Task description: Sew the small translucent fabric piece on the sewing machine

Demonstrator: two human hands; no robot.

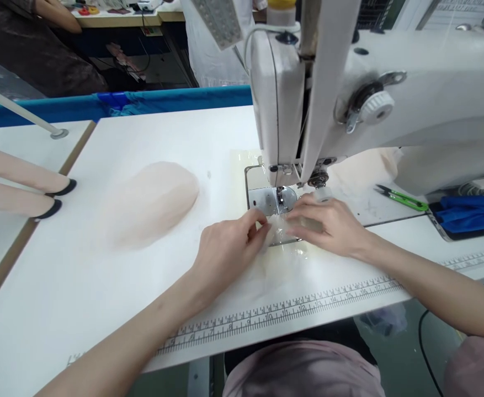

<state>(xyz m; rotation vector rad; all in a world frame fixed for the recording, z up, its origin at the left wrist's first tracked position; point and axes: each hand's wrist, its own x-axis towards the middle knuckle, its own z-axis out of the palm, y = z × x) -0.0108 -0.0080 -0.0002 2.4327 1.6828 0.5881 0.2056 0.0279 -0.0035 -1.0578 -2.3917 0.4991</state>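
Note:
My left hand [229,242] pinches the left edge of a small piece of pale sheer fabric [277,229] just in front of the needle. On the other side, my right hand [335,226] has its thumb and fingers closed on the right edge of the same fabric. The presser foot [280,196] of a white sewing machine [278,99] stands over the metal needle plate [262,198], right beyond my fingertips. Part of the fabric is hidden under my fingers. A flat, skin-coloured sheer piece [163,201] lies on the white table left of my left hand.
Green-handled thread snips [405,199] and a blue cloth [473,214] lie on the right. A printed ruler [266,318] runs along the table's front edge. Two beige tubes with black ends [22,165] reach in from the left. Other people [219,44] are beyond the table.

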